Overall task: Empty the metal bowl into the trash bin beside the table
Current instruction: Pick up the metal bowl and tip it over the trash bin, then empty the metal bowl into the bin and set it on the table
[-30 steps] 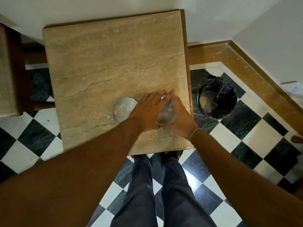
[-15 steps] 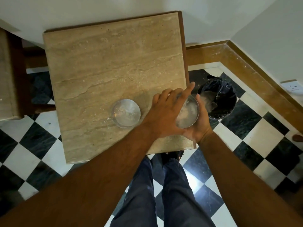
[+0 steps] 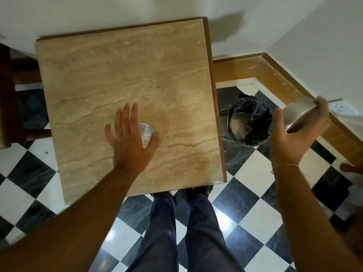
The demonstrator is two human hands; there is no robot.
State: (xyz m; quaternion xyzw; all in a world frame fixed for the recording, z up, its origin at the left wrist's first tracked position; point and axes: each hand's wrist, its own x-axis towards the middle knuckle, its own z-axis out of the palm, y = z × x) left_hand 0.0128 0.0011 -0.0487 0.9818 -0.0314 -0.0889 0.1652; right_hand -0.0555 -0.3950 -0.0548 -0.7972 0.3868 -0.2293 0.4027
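Observation:
My right hand (image 3: 290,138) grips the metal bowl (image 3: 296,112) off the table's right side, just right of the trash bin (image 3: 248,122). The bowl is tilted and blurred; its inside is hidden. The bin is round with a black liner and holds pale scraps. My left hand (image 3: 129,140) hovers with fingers spread over the stone table (image 3: 121,75), covering most of a second shiny bowl (image 3: 146,133) that sits on the tabletop.
The bin stands on a black-and-white checkered floor (image 3: 245,203) in a corner, close to the table's right edge. A brown skirting (image 3: 284,75) and white walls run behind it. A wall socket (image 3: 340,108) is at right. My legs are below the table's front edge.
My right hand carried the metal bowl off the table to the right, past the bin, and tilted it. My left hand let go and moved left over the other bowl.

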